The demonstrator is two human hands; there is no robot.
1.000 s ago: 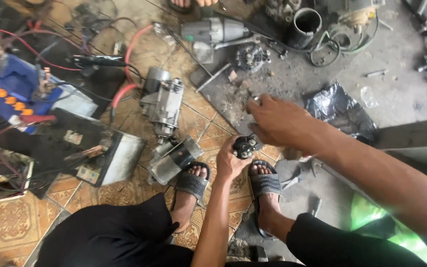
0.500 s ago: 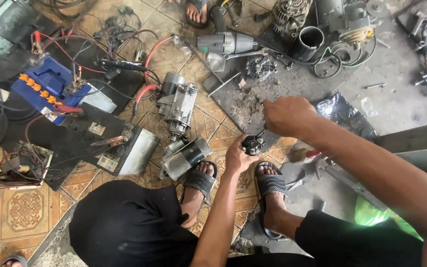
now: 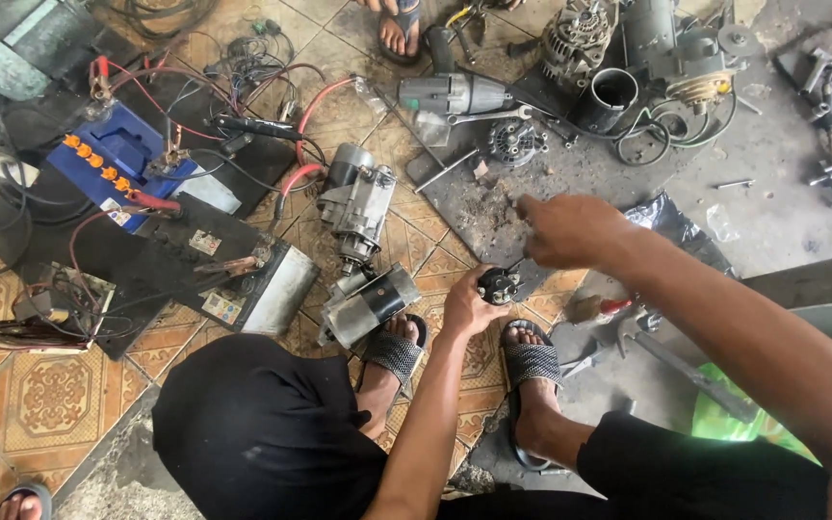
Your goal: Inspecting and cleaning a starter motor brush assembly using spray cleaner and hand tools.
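Observation:
My left hand (image 3: 466, 310) is shut around a small round black motor part (image 3: 500, 285), held just above my sandalled feet (image 3: 530, 364). My right hand (image 3: 568, 231) hovers over the part with its fingers pinched on a thin dark tool (image 3: 516, 264). The tool's tip touches the top of the part. What the tool is exactly is too small to tell.
Two grey starter motors (image 3: 358, 204) (image 3: 370, 304) lie on the tiled floor to the left. Further left are a blue battery (image 3: 116, 162), a black battery (image 3: 206, 272) and tangled cables. A black cylinder housing (image 3: 612, 96), a wrench (image 3: 489, 117) and another person's foot (image 3: 399, 27) lie ahead.
My right hand has risen from beside the black part to above it. The left hand keeps hold of the part. The view has tilted, showing more floor on the left.

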